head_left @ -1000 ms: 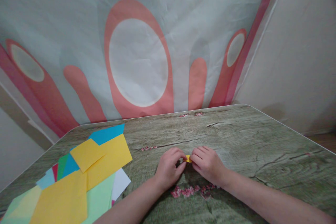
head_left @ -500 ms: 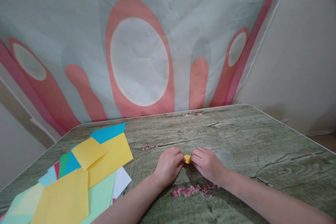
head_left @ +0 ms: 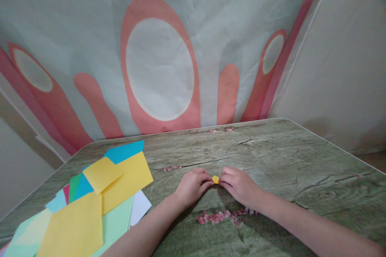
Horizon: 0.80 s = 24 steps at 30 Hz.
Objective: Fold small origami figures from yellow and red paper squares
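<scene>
A small folded piece of yellow paper (head_left: 215, 179) sits between my two hands, its sides covered by fingertips. My left hand (head_left: 193, 184) pinches its left side with thumb and fingers. From the right, my right hand (head_left: 238, 182) grips the other side in the same way. Both hands are low over the wood-patterned table (head_left: 271, 152). The exact folded shape is too small to make out.
Loose sheets of coloured paper lie overlapping at the left: a large yellow sheet (head_left: 72, 225), a blue sheet (head_left: 125, 151), a pale green sheet (head_left: 116, 225) and a white one (head_left: 140, 207). Behind the table's far edge hangs a printed curtain (head_left: 208, 28).
Both hands have risen very slightly and the fingers have shifted on the folded yellow paper, which shows a little flatter. The left thumb is more visible. The sheets at the left stay put.
</scene>
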Available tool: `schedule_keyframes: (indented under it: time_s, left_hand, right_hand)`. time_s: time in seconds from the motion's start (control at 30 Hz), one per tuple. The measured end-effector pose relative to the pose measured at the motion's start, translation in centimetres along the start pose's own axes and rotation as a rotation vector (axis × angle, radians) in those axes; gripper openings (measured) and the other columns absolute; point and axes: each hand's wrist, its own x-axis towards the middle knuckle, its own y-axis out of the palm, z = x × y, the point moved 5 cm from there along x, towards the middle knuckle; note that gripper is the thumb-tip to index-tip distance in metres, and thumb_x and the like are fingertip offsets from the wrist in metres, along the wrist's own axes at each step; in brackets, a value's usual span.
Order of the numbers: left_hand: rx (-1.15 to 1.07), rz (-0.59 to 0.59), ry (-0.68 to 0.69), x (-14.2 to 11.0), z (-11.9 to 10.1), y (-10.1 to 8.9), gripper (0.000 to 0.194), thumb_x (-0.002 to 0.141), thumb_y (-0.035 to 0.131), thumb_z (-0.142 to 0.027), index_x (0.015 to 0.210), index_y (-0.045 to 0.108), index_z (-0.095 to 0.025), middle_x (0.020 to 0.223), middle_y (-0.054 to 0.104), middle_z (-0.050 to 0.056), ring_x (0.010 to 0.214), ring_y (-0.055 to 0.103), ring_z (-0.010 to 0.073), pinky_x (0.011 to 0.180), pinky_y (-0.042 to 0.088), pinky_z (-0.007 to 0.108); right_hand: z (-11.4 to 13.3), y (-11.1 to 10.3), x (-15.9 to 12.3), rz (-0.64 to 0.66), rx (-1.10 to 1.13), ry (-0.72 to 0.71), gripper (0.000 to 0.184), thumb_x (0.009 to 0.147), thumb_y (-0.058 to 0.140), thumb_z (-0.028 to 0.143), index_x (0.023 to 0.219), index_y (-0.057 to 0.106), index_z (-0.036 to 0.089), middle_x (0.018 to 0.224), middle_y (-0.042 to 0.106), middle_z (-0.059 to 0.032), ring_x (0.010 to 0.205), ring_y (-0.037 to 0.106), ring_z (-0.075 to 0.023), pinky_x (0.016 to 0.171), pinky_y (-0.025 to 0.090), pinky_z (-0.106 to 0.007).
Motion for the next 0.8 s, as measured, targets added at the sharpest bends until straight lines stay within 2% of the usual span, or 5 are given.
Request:
schedule_keyframes:
  time_s: [0.13,0.27,0.6,0.8]
  left_hand:
    - [-0.053,0.018,-0.071,0.5,0.4,0.2,0.019,0.086,0.051,-0.031,0.085,0.067,-0.021,0.084,0.064,0.001,0.081,0.057,0.0154,0.074,0.042,0.022]
    - [-0.008,0.003,-0.136,0.7,0.5,0.4,0.022,0.087,0.048,-0.032,0.083,0.066,-0.02,0.083,0.065,0.002,0.08,0.058,0.0164,0.072,0.042,0.023]
    - [0.108,-0.039,-0.201,0.7,0.2,0.4,0.016,0.086,0.05,-0.032,0.083,0.062,-0.021,0.081,0.066,0.001,0.075,0.059,0.0164,0.067,0.041,0.024]
    - [0.158,-0.051,-0.212,0.7,-0.1,0.5,0.016,0.086,0.051,-0.032,0.083,0.062,-0.021,0.082,0.066,0.002,0.076,0.059,0.0174,0.067,0.04,0.025]
  right_hand:
    - [-0.6,0.0,0.3,-0.014,0.146,0.086,0.018,0.088,0.05,0.023,0.078,0.064,0.019,0.079,0.054,-0.0022,0.076,0.052,-0.0144,0.068,0.04,-0.024]
    - [-1.0,0.2,0.8,-0.011,0.208,0.129,0.018,0.087,0.05,0.023,0.074,0.063,0.018,0.075,0.053,-0.0024,0.072,0.052,-0.0145,0.066,0.04,-0.024]
    - [-1.4,0.4,1.2,-0.003,0.134,0.198,0.012,0.08,0.053,0.015,0.072,0.06,0.016,0.074,0.059,-0.0037,0.073,0.055,-0.0157,0.068,0.039,-0.025]
    - [-1.7,0.4,1.4,0.064,0.07,0.23,0.013,0.083,0.05,0.02,0.077,0.061,0.019,0.077,0.063,-0.0035,0.073,0.057,-0.0167,0.066,0.038,-0.026]
